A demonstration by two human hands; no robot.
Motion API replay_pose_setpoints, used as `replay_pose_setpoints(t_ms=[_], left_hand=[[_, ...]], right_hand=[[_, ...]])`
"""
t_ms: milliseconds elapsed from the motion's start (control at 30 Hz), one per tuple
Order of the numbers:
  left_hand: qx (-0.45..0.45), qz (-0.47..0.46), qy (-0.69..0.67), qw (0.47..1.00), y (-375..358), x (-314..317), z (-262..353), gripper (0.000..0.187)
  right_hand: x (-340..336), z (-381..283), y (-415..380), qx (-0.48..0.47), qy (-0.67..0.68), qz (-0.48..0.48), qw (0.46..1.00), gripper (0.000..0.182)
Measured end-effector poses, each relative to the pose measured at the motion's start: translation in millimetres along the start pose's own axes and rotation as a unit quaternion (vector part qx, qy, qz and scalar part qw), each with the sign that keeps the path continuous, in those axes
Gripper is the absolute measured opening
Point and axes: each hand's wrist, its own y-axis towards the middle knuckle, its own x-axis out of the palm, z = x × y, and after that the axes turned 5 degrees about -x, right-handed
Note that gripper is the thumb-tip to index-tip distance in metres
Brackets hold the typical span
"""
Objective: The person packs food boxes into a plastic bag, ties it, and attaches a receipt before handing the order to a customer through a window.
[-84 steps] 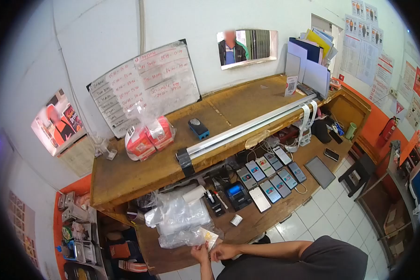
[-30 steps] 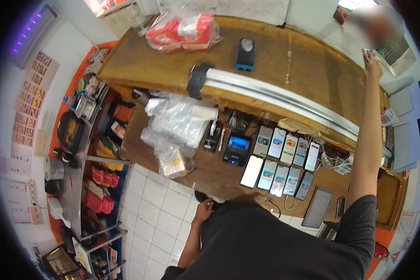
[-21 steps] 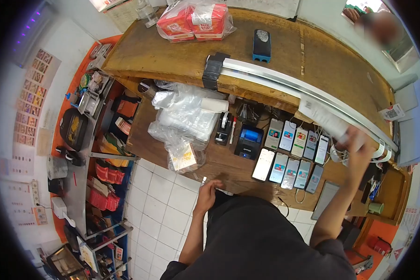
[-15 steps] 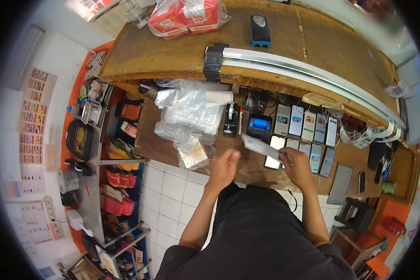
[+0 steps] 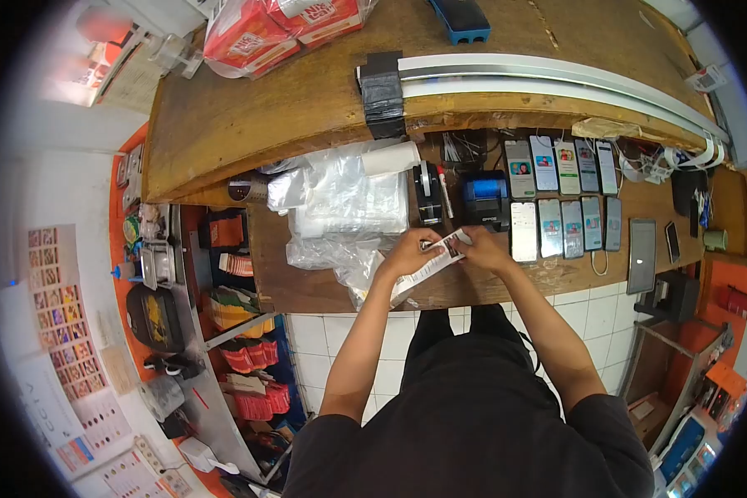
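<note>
Both of my hands hold a long printed white paper slip [image 5: 430,269] above the front of the wooden desk. My left hand [image 5: 407,254] has its fingers closed on the slip's upper edge. Closed on the slip's right end is my right hand [image 5: 480,251]. Just behind my hands stand a small black and blue printer [image 5: 485,199] and a black tape dispenser [image 5: 427,192]. A red and white marker [image 5: 445,191] lies between those two. Clear plastic bags [image 5: 349,199] are piled to the left of my hands.
Two rows of phones [image 5: 549,226] lie right of the printer. A tablet [image 5: 642,256] rests farther right. The raised wooden shelf [image 5: 266,108] overhangs the desk's back, with red boxes [image 5: 286,33] on top. Shelves with red packets [image 5: 253,357] stand at the left.
My left hand has come to the slip and now holds it with my right. The slip has moved left and lower, away from the phones. The head view has shifted.
</note>
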Motion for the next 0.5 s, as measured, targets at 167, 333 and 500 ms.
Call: replay_pose_setpoints(t_ms=[167,333,500], left_hand=[[-0.018,0.004,0.053,0.998,14,-21,-23,0.021],[-0.06,-0.08,0.062,0.993,14,-24,-41,0.027],[-0.046,-0.116,0.058,0.99,32,-32,-53,0.025]], right_hand=[[13,38,40,-0.091,-0.128,0.097,0.983,0.026],[33,18,62,-0.057,-0.16,0.216,0.962,0.027],[40,10,83,0.044,-0.104,0.205,0.972,0.034]])
